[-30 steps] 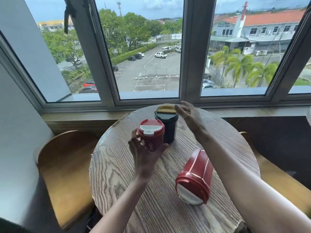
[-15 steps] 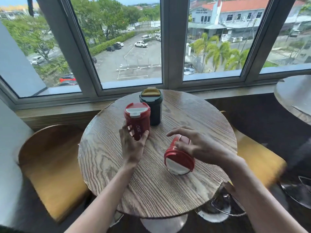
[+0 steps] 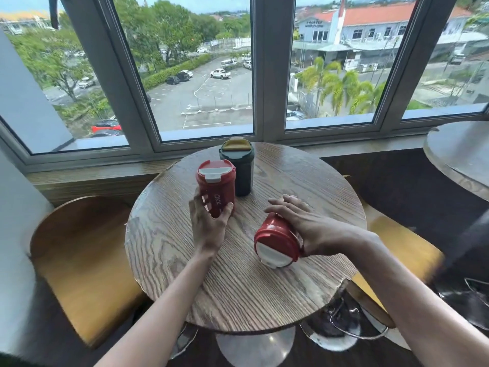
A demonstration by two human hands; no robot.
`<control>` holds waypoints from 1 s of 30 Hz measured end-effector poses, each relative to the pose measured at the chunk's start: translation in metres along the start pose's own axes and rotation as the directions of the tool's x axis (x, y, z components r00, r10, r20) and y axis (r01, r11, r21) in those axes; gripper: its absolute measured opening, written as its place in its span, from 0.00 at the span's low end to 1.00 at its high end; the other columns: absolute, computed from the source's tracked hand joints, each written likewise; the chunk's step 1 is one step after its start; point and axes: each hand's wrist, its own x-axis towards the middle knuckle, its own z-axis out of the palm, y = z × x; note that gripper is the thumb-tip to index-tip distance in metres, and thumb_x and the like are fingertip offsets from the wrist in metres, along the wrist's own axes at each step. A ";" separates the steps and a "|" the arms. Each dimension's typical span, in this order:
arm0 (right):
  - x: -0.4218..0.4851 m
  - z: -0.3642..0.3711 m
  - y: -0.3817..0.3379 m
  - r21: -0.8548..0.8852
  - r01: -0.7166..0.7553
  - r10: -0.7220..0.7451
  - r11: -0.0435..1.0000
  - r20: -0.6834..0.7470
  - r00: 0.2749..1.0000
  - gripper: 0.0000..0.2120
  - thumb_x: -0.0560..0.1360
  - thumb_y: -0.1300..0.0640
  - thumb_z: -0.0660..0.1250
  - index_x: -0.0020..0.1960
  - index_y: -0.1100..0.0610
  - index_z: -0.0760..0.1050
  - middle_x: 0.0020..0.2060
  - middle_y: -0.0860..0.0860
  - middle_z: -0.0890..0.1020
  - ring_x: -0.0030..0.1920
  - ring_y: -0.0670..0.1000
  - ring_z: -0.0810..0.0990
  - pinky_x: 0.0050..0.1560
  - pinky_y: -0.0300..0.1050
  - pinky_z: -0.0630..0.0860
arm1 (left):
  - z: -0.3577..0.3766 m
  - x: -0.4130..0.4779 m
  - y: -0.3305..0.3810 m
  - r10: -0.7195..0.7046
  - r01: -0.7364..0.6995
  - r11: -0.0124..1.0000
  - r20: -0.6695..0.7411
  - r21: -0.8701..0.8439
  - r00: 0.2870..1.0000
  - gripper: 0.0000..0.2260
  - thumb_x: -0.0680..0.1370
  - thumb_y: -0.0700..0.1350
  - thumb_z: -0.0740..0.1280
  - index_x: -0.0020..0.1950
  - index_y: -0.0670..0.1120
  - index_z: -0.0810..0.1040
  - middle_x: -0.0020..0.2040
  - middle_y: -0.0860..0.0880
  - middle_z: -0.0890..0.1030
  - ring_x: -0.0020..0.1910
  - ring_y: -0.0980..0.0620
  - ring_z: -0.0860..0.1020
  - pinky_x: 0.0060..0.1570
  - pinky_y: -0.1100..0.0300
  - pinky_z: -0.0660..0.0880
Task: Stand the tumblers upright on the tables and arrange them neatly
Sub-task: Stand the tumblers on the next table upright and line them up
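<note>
Tumblers, 3 of them, on round wooden table (image 3: pixel 238 300) by the window (image 3: pixel 206 75). Dark green tumbler (image 3: pixel 239 176) w/ yellow lid stands upright near table's far edge. Red tumbler (image 3: pixel 217 188) w/ white lid flap is upright just in front-left of the green one, the two nearly touching; "OKK" printed down its side. Left hand (image 3: pixel 209 226) is wrapped round its lower part, thumb on the right side, fingers on the left, grip closed on it. 2nd red tumbler (image 3: pixel 276 243) lies on its side nearer the table's right edge, white lid face pointing toward the near edge, base hidden under the hand. Right hand (image 3: pixel 304 229) lies over its body from above, fingers spread and curved across the top, palm against its right side; loosely cupped on it, can't tell if it's a firm hold. Wooden chair (image 3: pixel 79 260) at table's left, another seat (image 3: pixel 404 250) at its right. Edge of a 2nd table (image 3: pixel 460 154) shows far right.
</note>
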 end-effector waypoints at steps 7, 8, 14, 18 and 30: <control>0.002 0.007 0.017 0.048 0.116 -0.107 0.992 -0.157 0.982 0.46 0.65 0.45 0.78 0.75 0.41 0.55 0.77 0.39 0.55 0.76 0.39 0.44 0.74 0.43 0.45 | 0.000 -0.001 0.002 0.014 -0.014 1.000 -0.016 -0.019 1.000 0.36 0.72 0.46 0.75 0.75 0.44 0.62 0.62 0.44 0.71 0.59 0.50 0.74 0.59 0.56 0.74; 0.004 0.005 0.018 0.102 0.135 -0.118 0.986 -0.155 0.981 0.45 0.64 0.46 0.78 0.74 0.41 0.57 0.75 0.39 0.57 0.76 0.41 0.49 0.74 0.44 0.49 | 0.000 -0.002 0.002 0.014 -0.014 1.000 -0.018 -0.022 1.000 0.36 0.72 0.46 0.75 0.76 0.45 0.62 0.62 0.45 0.71 0.58 0.51 0.74 0.58 0.57 0.74; 0.034 -0.012 0.021 0.528 0.156 -0.066 0.835 -0.186 0.980 0.42 0.61 0.60 0.82 0.70 0.46 0.68 0.65 0.45 0.67 0.68 0.45 0.69 0.68 0.37 0.66 | 0.000 -0.002 0.002 -0.007 0.007 0.999 -0.020 -0.040 1.000 0.36 0.72 0.46 0.76 0.76 0.49 0.62 0.59 0.51 0.71 0.59 0.49 0.77 0.59 0.50 0.77; 0.059 -0.022 0.024 0.705 0.125 -0.058 0.698 -0.118 0.991 0.36 0.66 0.64 0.79 0.67 0.43 0.70 0.64 0.44 0.74 0.66 0.42 0.73 0.67 0.43 0.72 | 0.000 -0.002 0.000 -0.034 0.033 0.997 -0.015 -0.071 0.999 0.36 0.71 0.46 0.76 0.75 0.51 0.63 0.60 0.51 0.72 0.59 0.51 0.78 0.58 0.47 0.79; 0.080 -0.003 0.045 0.895 0.090 -0.050 0.436 -0.076 0.996 0.45 0.64 0.55 0.78 0.75 0.45 0.59 0.69 0.49 0.75 0.66 0.44 0.76 0.60 0.41 0.76 | 0.000 -0.005 -0.001 -0.072 0.072 0.990 0.003 -0.125 0.997 0.38 0.69 0.51 0.77 0.75 0.52 0.63 0.63 0.51 0.73 0.58 0.52 0.80 0.56 0.47 0.80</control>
